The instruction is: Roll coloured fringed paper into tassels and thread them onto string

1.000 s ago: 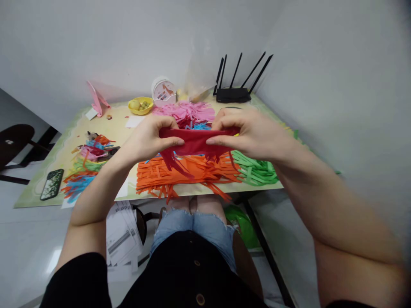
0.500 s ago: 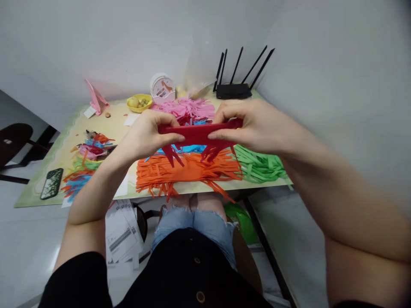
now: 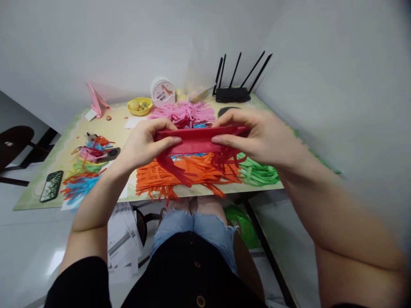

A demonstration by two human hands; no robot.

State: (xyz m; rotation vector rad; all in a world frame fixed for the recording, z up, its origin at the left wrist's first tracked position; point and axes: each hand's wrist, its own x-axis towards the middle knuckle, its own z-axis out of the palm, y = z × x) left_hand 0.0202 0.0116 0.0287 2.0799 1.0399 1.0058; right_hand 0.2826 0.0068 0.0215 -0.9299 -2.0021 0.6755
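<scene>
Stretched between my hands is a red fringed fabric strip (image 3: 195, 141), its cut tassels dangling at both ends. My left hand (image 3: 150, 139) pinches its left end between thumb and fingers. The right end is gripped the same way by my right hand (image 3: 248, 132). Below the strip, an orange fringed piece (image 3: 189, 169) lies flat on the table. To its right are green fringe strips (image 3: 258, 171), partly behind my right forearm. Pink fringe (image 3: 186, 112) lies beyond my hands, with bits of blue and red near it.
A black router (image 3: 233, 94) with raised antennas stands at the back. Beside the white round box (image 3: 162, 92) is a yellow fruit bowl (image 3: 139, 107). At left lie a phone (image 3: 51, 186) and a multicoloured fringed bundle (image 3: 86, 162). A pink stand (image 3: 96, 100) is near the wall.
The red strip has tilted or opened so that more of its flat middle shows, and its tassels hang lower. Both hands keep their pinch on it. The view has shifted slightly.
</scene>
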